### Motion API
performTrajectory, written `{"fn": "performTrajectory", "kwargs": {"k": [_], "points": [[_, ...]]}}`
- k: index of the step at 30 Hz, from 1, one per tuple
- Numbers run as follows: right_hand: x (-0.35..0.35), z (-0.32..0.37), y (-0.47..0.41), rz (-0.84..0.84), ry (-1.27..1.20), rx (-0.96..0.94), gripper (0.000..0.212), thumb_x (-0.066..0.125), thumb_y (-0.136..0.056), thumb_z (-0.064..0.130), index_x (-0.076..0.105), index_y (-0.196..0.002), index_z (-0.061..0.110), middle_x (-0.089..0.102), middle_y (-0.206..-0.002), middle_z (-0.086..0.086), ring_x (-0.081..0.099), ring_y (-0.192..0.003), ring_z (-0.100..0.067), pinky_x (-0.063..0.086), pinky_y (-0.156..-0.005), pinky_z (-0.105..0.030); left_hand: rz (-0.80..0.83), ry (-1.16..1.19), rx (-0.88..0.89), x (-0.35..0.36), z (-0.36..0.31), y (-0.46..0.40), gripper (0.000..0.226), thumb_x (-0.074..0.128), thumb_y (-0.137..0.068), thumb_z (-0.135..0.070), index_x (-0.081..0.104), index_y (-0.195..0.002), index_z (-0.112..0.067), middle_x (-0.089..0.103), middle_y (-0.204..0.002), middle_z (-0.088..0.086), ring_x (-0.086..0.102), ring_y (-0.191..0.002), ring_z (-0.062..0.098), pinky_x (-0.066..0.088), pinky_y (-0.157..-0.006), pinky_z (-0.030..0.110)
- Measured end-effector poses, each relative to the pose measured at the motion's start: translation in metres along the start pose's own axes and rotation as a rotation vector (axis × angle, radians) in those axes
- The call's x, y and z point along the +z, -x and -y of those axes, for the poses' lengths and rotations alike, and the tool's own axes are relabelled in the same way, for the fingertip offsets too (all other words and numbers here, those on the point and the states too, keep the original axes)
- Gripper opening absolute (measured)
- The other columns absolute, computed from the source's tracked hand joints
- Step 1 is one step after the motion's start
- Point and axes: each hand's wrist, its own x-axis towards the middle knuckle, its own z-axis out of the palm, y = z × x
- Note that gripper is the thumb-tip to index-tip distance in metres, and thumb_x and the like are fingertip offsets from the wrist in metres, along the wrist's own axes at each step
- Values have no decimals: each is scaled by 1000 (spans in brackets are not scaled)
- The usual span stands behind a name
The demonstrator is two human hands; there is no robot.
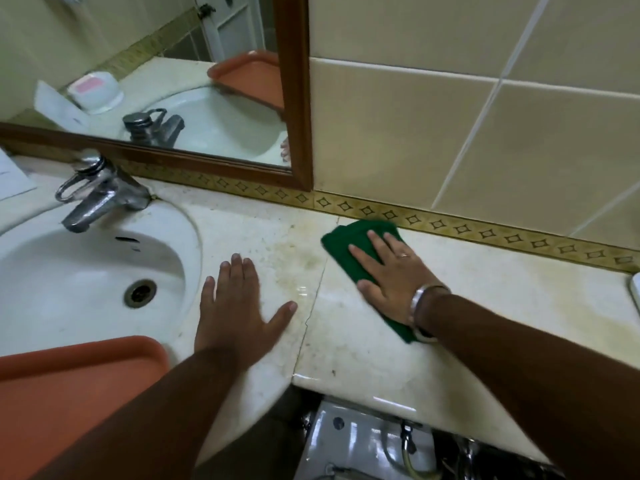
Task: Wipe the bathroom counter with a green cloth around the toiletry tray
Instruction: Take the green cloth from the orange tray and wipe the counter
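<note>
While my right hand [391, 271] lies flat on the green cloth [349, 242], its grip released and fingers spread, pressing the cloth down rather than clutching it, the wiping step is in hand on the right part of the table [485, 306]. The cloth sits folded near the patterned tile border [450, 225] at the back wall, just right of the seam [311, 306] that divides the marble slab. My left hand [235, 306] rests open, palm down, on the bare table between the sink [86, 271] and the seam, grasping nothing; I judge that it is bracing me. The orange toiletry tray [69, 386] lies at lower left, at the front of the sink, well apart from the cloth, and appears empty. A faucet [100, 195] stands behind the basin, below the framed mirror [173, 81]. Yellowish staining shows left of the seam, so I judge the task to be partway done. The next move calls for drawing the cloth leftward across the seam over the stained patch, my left hand lifted clear, then working up to the tray's edge.
</note>
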Motion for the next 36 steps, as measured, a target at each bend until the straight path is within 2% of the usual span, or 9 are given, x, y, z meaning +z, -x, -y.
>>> {"fn": "performTrajectory", "kwargs": {"k": [7, 11, 14, 20, 26, 29, 32, 34, 36], "points": [[-1, 9, 14, 17, -108, -42, 65, 10, -89, 60, -5, -150, 39, -3, -162, -5, 1, -147, -27, 8, -117, -41, 163, -43, 147, -16, 10, -11, 106, 3, -78, -87, -11, -156, -15, -16, -165, 7, -16, -151, 24, -7, -122, 45], [-8, 6, -2, 44, -108, -77, 65, 6, -87, 61, -6, -148, 44, -4, -162, -2, 1, -147, -25, 8, -117, -40, -5, 16, 13, -43, 47, -93, 94, 16, -91, -74, 5, -157, -8, 4, -166, 15, 1, -152, 34, 4, -123, 48], [-12, 5, -32, 25, -94, -107, 65, 4, -86, 60, -3, -149, 43, 1, -162, -2, 4, -146, -26, 10, -116, -41, 8, 40, 4, -33, 69, -129, 80, 30, -97, -58, 10, -157, -9, 5, -166, 16, 2, -152, 36, 8, -122, 50], [-21, 41, -110, 16, -41, -318, 60, 15, -91, 52, 11, -150, 37, 15, -160, -8, 19, -139, -28, 24, -110, -46, -48, 107, 38, -6, 81, -142, 75, 21, -93, -59, 16, -157, -19, 7, -166, 12, 6, -152, 35, 11, -120, 53], [-27, 50, -134, 44, -21, -430, 58, 20, -93, 50, 9, -150, 40, 10, -161, -6, 18, -142, -27, 25, -109, -46, -59, 147, 61, -8, 79, -142, 66, 30, -100, -45, 17, -157, -15, 9, -165, 16, 6, -152, 35, 10, -121, 51], [-32, 65, -116, 67, 20, -413, 59, 25, -95, 49, 7, -150, 40, 6, -161, -9, 12, -145, -32, 17, -115, -49, -53, 165, 67, -10, 80, -140, 64, 30, -101, -43, 16, -157, -16, 8, -166, 15, 5, -152, 34, 7, -122, 50], [-19, 90, -39, 46, 28, -666, 60, 33, -91, 51, 20, -148, 38, 25, -156, -12, 25, -141, -36, 23, -110, -54, -38, 165, 70, -11, 81, -141, 64, 30, -101, -44, 15, -157, -16, 7, -166, 15, 4, -152, 34, 5, -122, 49], [-10, 71, 11, 101, -29, -811, 57, 32, -93, 49, 22, -149, 39, 25, -157, -6, 23, -143, -30, 27, -111, -54, -34, 159, 69, -11, 81, -140, 65, 29, -101, -45, 15, -157, -17, 7, -166, 15, 4, -152, 35, 5, -122, 49], [-12, 25, 23, 119, -73, -825, 54, 25, -96, 48, 27, -148, 37, 24, -158, -6, 21, -145, -29, 34, -110, -52, -39, 149, 71, -12, 80, -140, 65, 28, -100, -47, 16, -157, -17, 8, -166, 15, 5, -152, 35, 7, -122, 50]]}}
